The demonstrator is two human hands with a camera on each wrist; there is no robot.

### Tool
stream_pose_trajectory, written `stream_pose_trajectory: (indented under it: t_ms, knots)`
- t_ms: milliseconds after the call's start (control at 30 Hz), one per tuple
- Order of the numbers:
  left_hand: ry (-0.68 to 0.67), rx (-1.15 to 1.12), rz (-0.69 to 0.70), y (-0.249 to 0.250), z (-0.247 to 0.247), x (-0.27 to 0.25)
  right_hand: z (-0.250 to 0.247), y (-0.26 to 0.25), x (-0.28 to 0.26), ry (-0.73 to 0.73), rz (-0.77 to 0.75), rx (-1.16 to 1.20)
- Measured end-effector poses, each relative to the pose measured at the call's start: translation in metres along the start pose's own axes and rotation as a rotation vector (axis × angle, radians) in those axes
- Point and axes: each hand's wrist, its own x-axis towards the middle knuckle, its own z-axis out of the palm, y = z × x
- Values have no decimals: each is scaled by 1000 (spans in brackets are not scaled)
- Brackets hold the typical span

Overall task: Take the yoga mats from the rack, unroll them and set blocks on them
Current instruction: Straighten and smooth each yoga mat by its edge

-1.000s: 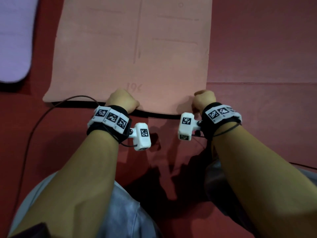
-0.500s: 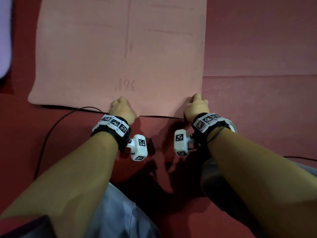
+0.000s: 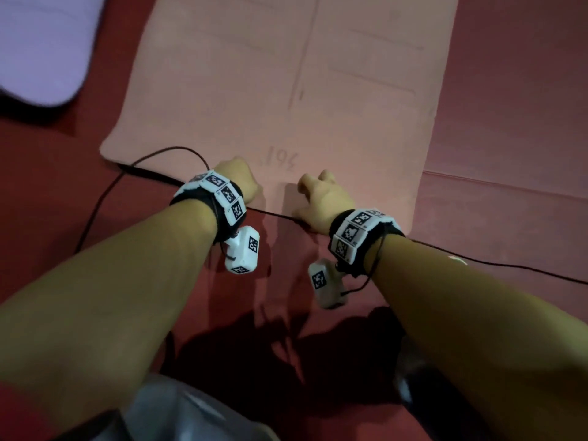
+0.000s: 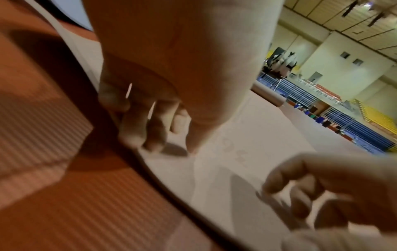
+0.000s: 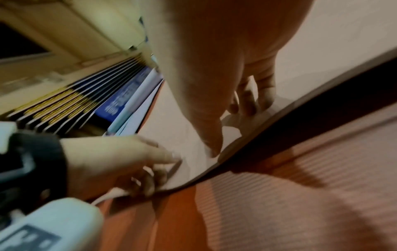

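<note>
A pink yoga mat [image 3: 286, 90] lies unrolled on the red floor, with faint lines and a number printed near its near edge. My left hand [image 3: 237, 183] is at that edge left of the middle; in the wrist views its fingers [image 4: 137, 129] curl under the edge and the thumb lies on top, pinching it. Just right of the number, my right hand [image 3: 321, 195] has its loosely curled fingertips [image 5: 253, 105] and thumb tip resting on the mat's top, gripping nothing. The near edge [image 5: 279, 110] is raised slightly, showing its dark underside.
A lilac mat [image 3: 38, 49] lies at the upper left. A black cable [image 3: 105, 192] loops over the floor on the left and another cable [image 3: 509, 265] runs off to the right. Ribbed red floor [image 3: 509, 122] surrounds the mat. My knees are just below the hands.
My right hand has left the mat's right near corner and moved left along the edge toward the middle, its fingers loosened. The left hand stays on the edge.
</note>
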Motion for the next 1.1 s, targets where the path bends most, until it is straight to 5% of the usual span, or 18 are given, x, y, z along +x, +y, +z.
stream_pose_trajectory:
  t_ms: [133,267,767,1100]
  knots:
    - [301,162,-66,-58,8,5,14,-34,20,-94,-165,-258]
    - [424,115,-60,-82,12,-3,19,-29,21,-85,-271,-388]
    - [247,-48,-294,-107,17,-11,5,-1,8,-154,-288,-504]
    - [100,17,-384,-107,10,-5,24,-48,25,-70,-338,-347]
